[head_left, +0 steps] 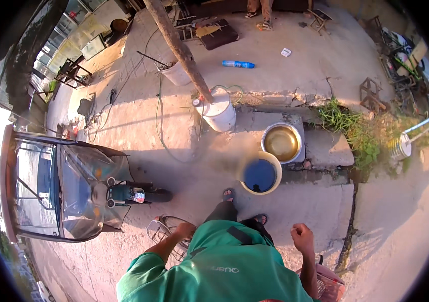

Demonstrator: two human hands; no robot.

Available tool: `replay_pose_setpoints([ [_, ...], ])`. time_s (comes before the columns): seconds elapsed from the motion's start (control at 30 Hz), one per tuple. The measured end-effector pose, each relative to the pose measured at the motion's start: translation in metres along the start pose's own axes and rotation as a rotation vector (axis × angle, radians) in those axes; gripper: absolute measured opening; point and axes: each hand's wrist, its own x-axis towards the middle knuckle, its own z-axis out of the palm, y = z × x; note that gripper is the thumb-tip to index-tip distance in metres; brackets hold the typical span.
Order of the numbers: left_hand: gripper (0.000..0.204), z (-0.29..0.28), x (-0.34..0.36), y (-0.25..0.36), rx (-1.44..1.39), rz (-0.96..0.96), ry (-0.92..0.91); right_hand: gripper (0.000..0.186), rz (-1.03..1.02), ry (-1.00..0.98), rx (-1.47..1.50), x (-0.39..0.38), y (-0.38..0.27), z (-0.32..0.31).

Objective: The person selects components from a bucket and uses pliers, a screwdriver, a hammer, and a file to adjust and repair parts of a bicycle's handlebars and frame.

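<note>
My left hand (pixel 186 230) hangs low beside my green shirt, over or next to a thin round wire-like frame (pixel 155 230); I cannot tell if they touch, and its fingers are mostly hidden. Out to the right of my body, my right hand (pixel 302 237) is curled into a loose fist with nothing showing in it. Ahead of my feet stands a pale bucket (pixel 278 185) of dark bluish liquid. Just beyond it, a metal basin (pixel 300 146) of yellowish liquid rests by a concrete step. Neither hand is near these two vessels.
A covered three-wheeler (pixel 81 194) is parked at left. A wooden post (pixel 179 48) rises by a white drum (pixel 220 117). A blue cylinder (pixel 238 64) lies on the upper slab, where another person's legs (pixel 260 10) show. Weeds (pixel 338 118) line a cracked edge; a reddish object (pixel 330 284) is behind my right arm.
</note>
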Motion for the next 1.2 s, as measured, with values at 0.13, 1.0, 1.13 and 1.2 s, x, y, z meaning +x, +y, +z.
replay_pose_setpoints([
  [0.13,0.022,-0.003,0.019,-0.058,0.143,0.123,0.135,0.029,0.012,-0.092,-0.049,0.038,0.011,0.036],
  [1.0,0.026,-0.414,0.108,-0.197,-0.965,-0.217,0.390,0.032,0.403,-0.423,-0.082,0.235,-0.243,0.390],
  [1.13,0.025,-0.431,0.121,-0.193,-1.063,-0.196,0.353,0.030,0.593,-0.441,0.111,0.329,-0.255,0.430],
  [1.2,0.029,-0.429,0.126,-0.215,-1.205,-0.093,0.345,0.024,0.633,-0.468,0.134,0.377,-0.262,0.447],
])
